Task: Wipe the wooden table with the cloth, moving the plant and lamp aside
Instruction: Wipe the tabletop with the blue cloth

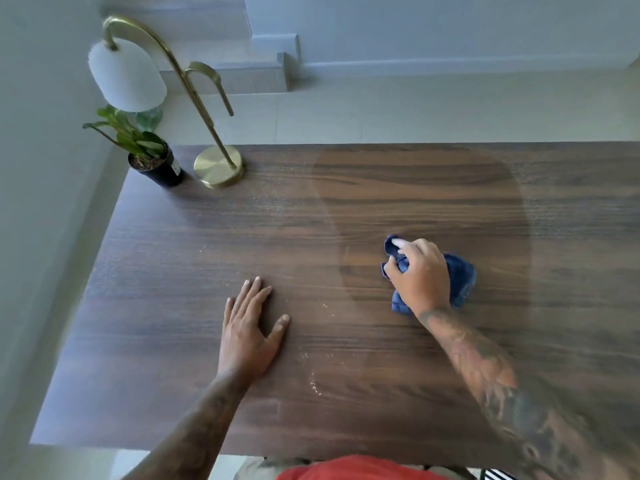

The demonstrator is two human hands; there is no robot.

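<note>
Dark brown wood-grain table [207, 341]: fills most of the view. A cleaner, more even patch covers the centre-right; pale crumbs and dust [313, 382] lie left of it, near the front and scattered toward the far left. Judged partly wiped, with the left half and the far left corner outstanding.

Brass arched lamp with a white oval shade [218, 164]: round base on the far left corner, not yet moved aside.

Small green-leafed plant in a black pot [157, 166]: just beside the lamp base, on its left, near the table's corner. Also unmoved.

Left hand [247, 327]: released, palm flat on the table, fingers spread, holding nothing.

Right hand [420, 275]: clenched on the cloth, pressing it onto the table within the cleaner patch.

Crumpled dark blue cloth [462, 275]: bunched under the right hand, edges showing all around it.
</note>
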